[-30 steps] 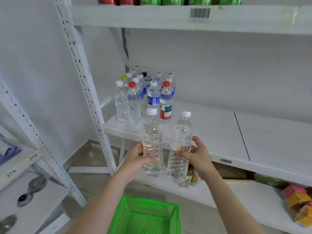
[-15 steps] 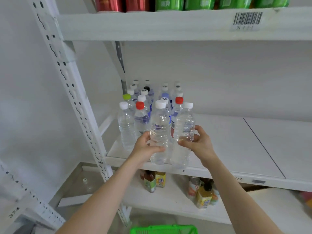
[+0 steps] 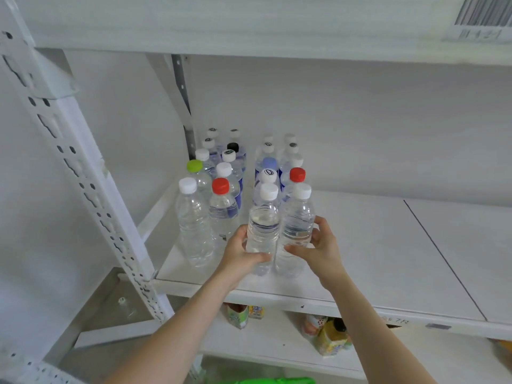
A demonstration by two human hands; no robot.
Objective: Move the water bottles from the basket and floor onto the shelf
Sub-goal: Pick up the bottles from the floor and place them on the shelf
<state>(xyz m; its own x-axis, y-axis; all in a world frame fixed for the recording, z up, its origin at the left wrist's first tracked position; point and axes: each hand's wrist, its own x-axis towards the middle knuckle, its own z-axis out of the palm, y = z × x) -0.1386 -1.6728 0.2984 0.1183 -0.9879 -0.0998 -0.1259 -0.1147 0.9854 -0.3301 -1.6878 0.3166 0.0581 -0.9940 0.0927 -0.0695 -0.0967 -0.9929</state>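
Observation:
Two clear, white-capped water bottles stand side by side near the front of the white shelf (image 3: 374, 275). My left hand (image 3: 239, 254) is wrapped around the left bottle (image 3: 262, 225). My right hand (image 3: 318, 249) still cups the right bottle (image 3: 297, 223), its fingers looser. Both bottles stand upright with their bases on the shelf board. Behind and to their left stand several other water bottles (image 3: 221, 189) with white, red, green, blue and black caps. The green basket (image 3: 266, 380) shows only as a rim at the bottom edge.
A perforated white upright (image 3: 91, 189) rises at the left. Another shelf (image 3: 249, 26) with a barcode label hangs overhead. Small drink cartons and bottles (image 3: 329, 338) sit on the shelf below. One small bottle (image 3: 123, 304) lies on the floor at the left.
Both hands carried the two bottles up from above the basket, forward onto the shelf, and set them down in front of the group. The view moved closer and higher.

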